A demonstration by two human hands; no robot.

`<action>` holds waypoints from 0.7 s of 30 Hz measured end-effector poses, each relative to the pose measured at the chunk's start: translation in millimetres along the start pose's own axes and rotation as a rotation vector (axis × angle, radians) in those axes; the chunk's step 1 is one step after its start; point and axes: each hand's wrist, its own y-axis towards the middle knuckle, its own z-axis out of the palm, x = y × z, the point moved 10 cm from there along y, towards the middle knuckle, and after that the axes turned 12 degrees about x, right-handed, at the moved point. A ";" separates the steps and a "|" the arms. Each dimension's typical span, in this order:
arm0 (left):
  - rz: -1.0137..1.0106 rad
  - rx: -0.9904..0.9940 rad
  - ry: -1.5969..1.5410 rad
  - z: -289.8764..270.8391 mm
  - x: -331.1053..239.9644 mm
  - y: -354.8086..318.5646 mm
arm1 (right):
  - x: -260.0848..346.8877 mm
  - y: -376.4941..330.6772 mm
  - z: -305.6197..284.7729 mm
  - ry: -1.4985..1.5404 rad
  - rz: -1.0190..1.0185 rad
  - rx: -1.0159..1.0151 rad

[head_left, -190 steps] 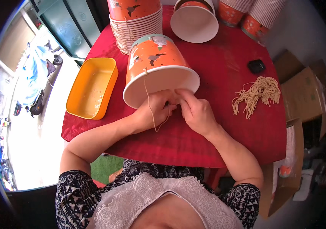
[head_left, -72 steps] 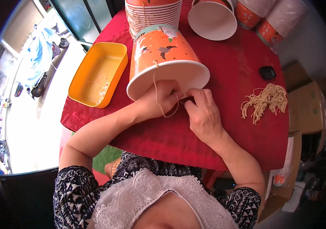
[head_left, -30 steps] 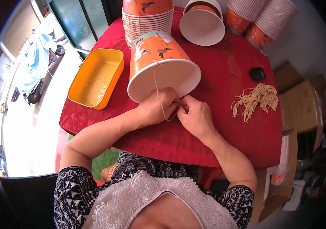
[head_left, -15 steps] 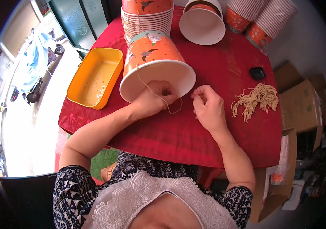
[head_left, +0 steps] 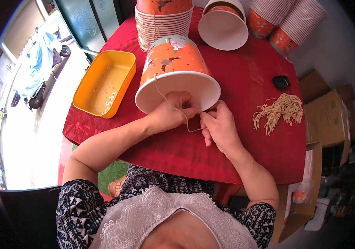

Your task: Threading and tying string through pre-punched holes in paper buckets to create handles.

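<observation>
An orange paper bucket (head_left: 175, 58) with bat prints lies tipped on the table, its white mouth facing me. A thin beige cord (head_left: 188, 123) leaves the left part of its rim, crosses my left hand and loops down towards my right fingers. My left hand (head_left: 173, 110) is in front of the mouth, closed in a pinch near the lower right rim; what it pinches is hidden. Just right of it, my right hand (head_left: 221, 126) is closed, thumb and index fingertips meeting the left ones at the rim, the cord running into its fingers.
A yellow tray (head_left: 130, 68) with small pale bits stands left. Beige cords (head_left: 283, 108) lie in a bundle at right, near a small black object (head_left: 281, 82). Stacked buckets (head_left: 164, 23) and a white-mouthed bucket (head_left: 223, 31) stand behind; more stacks (head_left: 298, 27) are far right. Cardboard boxes (head_left: 327, 118) stand beside the red-covered table (head_left: 177, 162).
My right hand has moved left and down to meet my left fingertips at the rim. The bucket and left hand have shifted slightly right, and the cord's loop hangs lower.
</observation>
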 end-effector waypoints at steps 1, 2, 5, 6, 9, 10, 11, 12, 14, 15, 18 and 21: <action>-0.029 0.002 0.020 -0.8 -0.4 0.0 | -1.7 -0.7 -0.1 0.003 0.027 -0.004; -0.030 0.001 0.019 -1.1 -3.4 -0.6 | -4.0 -1.4 -0.4 0.007 0.053 -0.008; -0.079 -0.030 -0.013 -3.6 -0.9 -2.7 | -3.1 -5.7 -8.7 -0.104 0.045 -0.094; -0.072 -0.036 -0.049 -3.7 1.3 -3.2 | -8.4 -5.5 -9.1 -0.105 0.046 -0.091; -0.059 -0.034 -0.091 -3.0 1.1 -2.1 | 32.4 -16.0 -3.3 -0.733 -0.377 -0.214; -0.057 -0.028 -0.099 -2.8 2.4 -2.1 | 41.0 -20.1 5.7 -0.789 -0.506 -0.207; -0.059 -0.028 -0.100 -3.4 6.1 -1.6 | 49.2 -25.9 14.5 -0.843 -0.636 -0.200; -0.032 -0.030 -0.100 -4.6 8.4 -0.6 | 51.2 -24.8 19.8 -0.920 -0.641 -0.176; -0.003 -0.029 -0.099 -3.9 7.1 0.0 | 51.3 -21.8 18.5 -0.951 -0.681 -0.195; -0.002 -0.030 -0.119 -2.9 6.6 -0.1 | 52.6 -23.3 19.5 -0.981 -0.723 -0.213; -0.021 -0.019 -0.161 -2.2 8.3 -0.1 | 52.6 -22.7 23.0 -0.991 -0.754 -0.194; -0.062 -0.007 -0.171 -1.5 3.6 -1.7 | 48.9 -18.0 24.7 -1.026 -0.711 -0.182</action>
